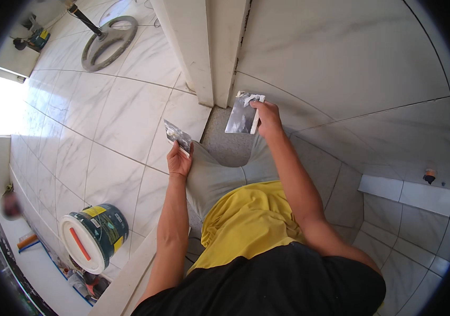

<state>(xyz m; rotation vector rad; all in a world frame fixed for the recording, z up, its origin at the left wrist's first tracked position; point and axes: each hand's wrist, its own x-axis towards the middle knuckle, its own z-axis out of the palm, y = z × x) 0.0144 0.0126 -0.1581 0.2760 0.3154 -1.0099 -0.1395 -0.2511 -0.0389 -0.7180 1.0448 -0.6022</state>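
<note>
My left hand [180,163] is closed around the lower end of a small metal putty scraper [176,135], whose blade carries smears of pale filler. Held out in front, my right hand [268,119] grips a wider, flat metal putty scraper [239,119] by its side edge. White filler clings along the top of that blade. The right scraper is near the foot of a white door frame [219,79], over a strip of grey floor [224,139] between my knees. The two scrapers are apart from each other.
A green bucket [110,226] with a white lid stands on the marble-look floor tiles at left, an orange-red strip [80,244] on its lid. Farther off is a grey oval stand base [110,43] with a black pole. Tiled wall [341,58] rises close on my right.
</note>
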